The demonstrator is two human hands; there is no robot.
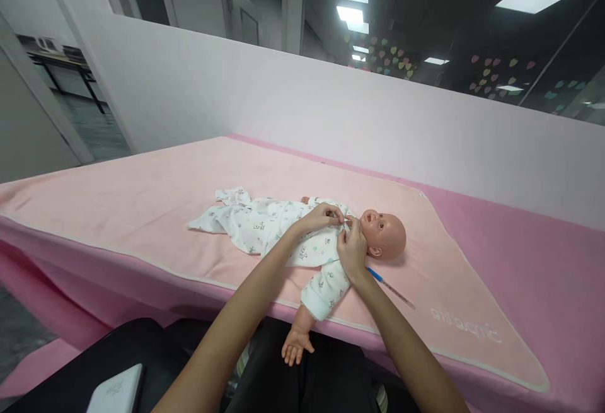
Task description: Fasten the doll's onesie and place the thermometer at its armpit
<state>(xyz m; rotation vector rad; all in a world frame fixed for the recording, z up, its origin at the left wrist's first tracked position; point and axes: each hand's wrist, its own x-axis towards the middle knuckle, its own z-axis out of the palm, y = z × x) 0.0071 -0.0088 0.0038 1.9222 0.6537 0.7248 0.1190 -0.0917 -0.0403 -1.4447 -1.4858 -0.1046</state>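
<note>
A baby doll (pixel 384 236) lies on its back, its head to the right, dressed in a white printed baby shirt (pixel 309 250) and loose trousers (pixel 255 224). My left hand (pixel 325 216) pinches at the front of the shirt, just below the neck. Close beside it, my right hand (pixel 352 248) has its fingers bent and pressed together near the collar. A small pale bit of the shirt shows between the fingertips; whether it is a tie or an edge I cannot tell. One doll arm (pixel 302 321) hangs over the near table edge, palm showing.
A pen with a blue cap (pixel 390 287) lies beside my right wrist. Under the doll is a pink pad (pixel 155 186) on a darker pink tablecloth (pixel 510 243). A white wall (pixel 293 104) stands behind. A white device (pixel 116 391) lies at lower left.
</note>
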